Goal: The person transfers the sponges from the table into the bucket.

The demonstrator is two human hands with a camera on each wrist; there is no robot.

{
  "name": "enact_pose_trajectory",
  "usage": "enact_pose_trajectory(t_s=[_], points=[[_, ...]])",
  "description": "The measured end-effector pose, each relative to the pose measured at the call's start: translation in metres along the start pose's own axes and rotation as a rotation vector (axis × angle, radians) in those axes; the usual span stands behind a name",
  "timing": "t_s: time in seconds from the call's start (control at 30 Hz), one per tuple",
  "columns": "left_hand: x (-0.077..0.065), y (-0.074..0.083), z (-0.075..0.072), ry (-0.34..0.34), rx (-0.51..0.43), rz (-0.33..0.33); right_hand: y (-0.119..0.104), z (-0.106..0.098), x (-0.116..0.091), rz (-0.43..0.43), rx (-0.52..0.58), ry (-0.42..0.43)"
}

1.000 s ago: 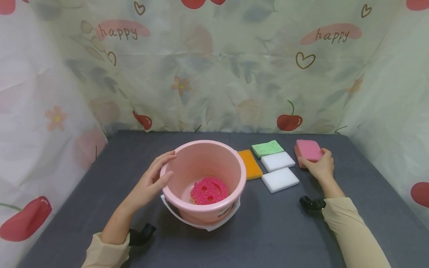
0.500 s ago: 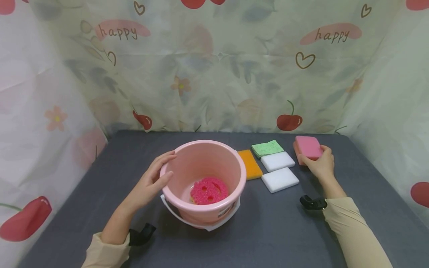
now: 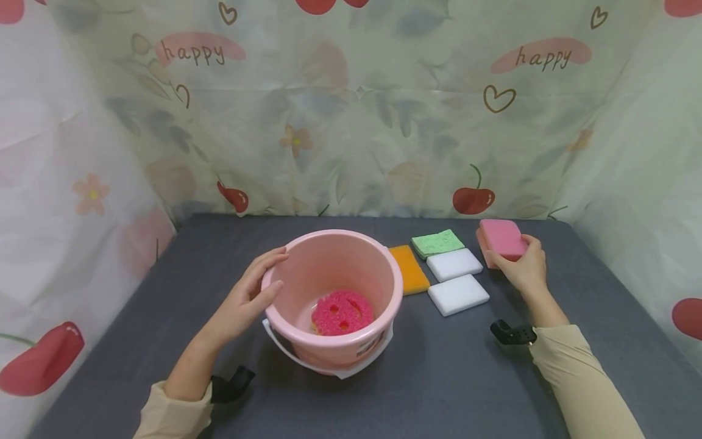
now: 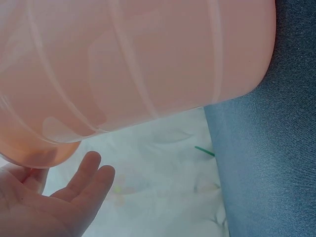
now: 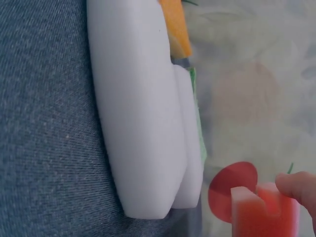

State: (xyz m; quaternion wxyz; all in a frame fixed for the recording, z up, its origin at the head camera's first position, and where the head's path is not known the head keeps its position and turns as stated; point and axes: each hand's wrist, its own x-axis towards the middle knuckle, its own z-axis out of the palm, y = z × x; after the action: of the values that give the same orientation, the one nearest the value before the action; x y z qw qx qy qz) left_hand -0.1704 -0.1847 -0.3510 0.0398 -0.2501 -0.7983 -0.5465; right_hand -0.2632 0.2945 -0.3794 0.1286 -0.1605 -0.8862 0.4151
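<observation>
My left hand (image 3: 247, 294) holds the left rim of a pink bucket (image 3: 336, 344), with its thumb and a finger over the edge. In the left wrist view two other fingers (image 4: 96, 182) stand off the bucket's side. Inside the bucket lies a dark pink round sponge (image 3: 342, 314) with holes like a face. Over at the right, my right hand (image 3: 528, 271) grips a pink block sponge (image 3: 501, 239) between thumb and fingers. In the right wrist view the thumb (image 5: 298, 187) presses by a notch in that sponge's side.
Between bucket and right hand lie two white sponges (image 3: 458, 294), an orange sponge (image 3: 411, 271) partly behind the bucket, and a green sponge (image 3: 437, 243). The bucket's white handle (image 3: 342, 371) hangs down in front. A printed curtain (image 3: 356, 152) closes off the dark table's (image 3: 439, 390) back and sides.
My right hand has shifted the pink block sponge slightly toward the back of the table and a little left. The left hand and the bucket have stayed in place.
</observation>
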Motion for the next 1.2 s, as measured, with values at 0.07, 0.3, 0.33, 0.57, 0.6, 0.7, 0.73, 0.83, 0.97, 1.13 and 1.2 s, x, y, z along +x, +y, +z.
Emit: enact_pose_trajectory(t_s=[0.07, 0.3, 0.33, 0.57, 0.6, 0.7, 0.73, 0.83, 0.97, 1.13, 1.2], points=[[0.000, 0.000, 0.000, -0.001, -0.001, -0.001, -0.001, 0.000, 0.000, -0.011, 0.002, 0.004], [0.000, 0.000, 0.000, -0.002, 0.002, -0.002, -0.006, -0.003, -0.003, -0.042, 0.010, 0.002], [0.000, 0.000, 0.000, -0.002, 0.001, -0.002, -0.007, -0.003, -0.004, -0.046, 0.010, 0.003], [0.000, 0.000, 0.000, -0.004, 0.001, -0.005, -0.012, -0.004, -0.007, -0.075, 0.001, 0.016], [0.000, 0.000, 0.000, -0.004, 0.000, -0.006, -0.012, -0.004, -0.008, -0.075, 0.001, 0.014], [0.000, 0.000, 0.000, -0.005, 0.002, -0.006, -0.013, -0.005, -0.009, -0.077, 0.007, 0.007], [0.000, 0.000, 0.000, -0.005, 0.001, -0.005, -0.013, -0.005, -0.009, -0.077, 0.006, 0.002], [0.000, 0.000, 0.000, -0.006, 0.000, -0.004, -0.014, -0.006, -0.010, -0.081, 0.007, -0.019], [0.000, 0.000, 0.000, -0.005, -0.002, 0.000, -0.017, -0.007, -0.013, -0.093, 0.003, -0.042], [0.000, 0.000, 0.000, -0.006, -0.003, -0.001, -0.020, -0.009, -0.017, -0.121, 0.012, -0.056], [0.001, 0.000, 0.000, -0.005, -0.003, -0.001, -0.022, -0.009, -0.018, -0.134, 0.015, -0.058]])
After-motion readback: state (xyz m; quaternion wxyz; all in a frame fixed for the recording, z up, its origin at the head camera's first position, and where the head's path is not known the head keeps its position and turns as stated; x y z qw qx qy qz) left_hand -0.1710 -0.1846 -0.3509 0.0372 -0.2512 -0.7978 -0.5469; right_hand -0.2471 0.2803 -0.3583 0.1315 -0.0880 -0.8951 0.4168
